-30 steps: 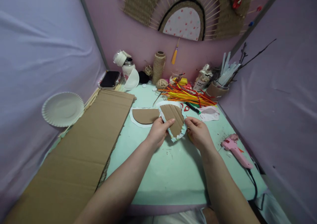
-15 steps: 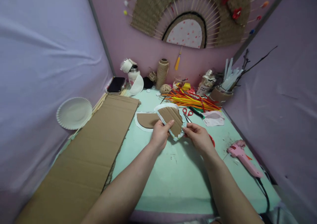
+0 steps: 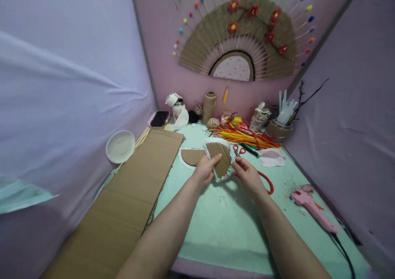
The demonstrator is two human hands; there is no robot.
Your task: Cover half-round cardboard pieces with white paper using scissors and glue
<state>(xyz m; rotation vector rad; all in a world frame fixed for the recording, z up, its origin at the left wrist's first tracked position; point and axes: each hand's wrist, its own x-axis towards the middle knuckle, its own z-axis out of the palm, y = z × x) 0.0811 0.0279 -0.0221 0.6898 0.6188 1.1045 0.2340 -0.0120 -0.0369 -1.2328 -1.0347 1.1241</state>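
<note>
Above the middle of the table I hold a curved cardboard piece point(image 3: 222, 163) with a white border folded over its edge. My left hand point(image 3: 206, 168) grips its left side, thumb on the brown face. At its right edge, the fingers of my right hand point(image 3: 246, 173) pinch the crinkled white border. Partly behind my left hand, a half-round cardboard piece point(image 3: 191, 157) on a white backing lies on the table. Red-handled scissors point(image 3: 268, 182) lie partly hidden under my right hand. A smaller red-handled pair of scissors point(image 3: 239, 149) is just beyond the held piece.
A long cardboard sheet point(image 3: 123, 201) covers the table's left side, near a white paper plate point(image 3: 120, 147). A pink glue gun point(image 3: 314, 209) with a cord lies right. Orange and yellow strips point(image 3: 243, 136), a twine spool point(image 3: 209, 108) and a jar of glue sticks point(image 3: 278, 131) stand along the back.
The view has tilted up and shifted, so more of the wall fan shows. Both hands keep their hold on the cardboard piece, and more of the large red scissors handle is visible.
</note>
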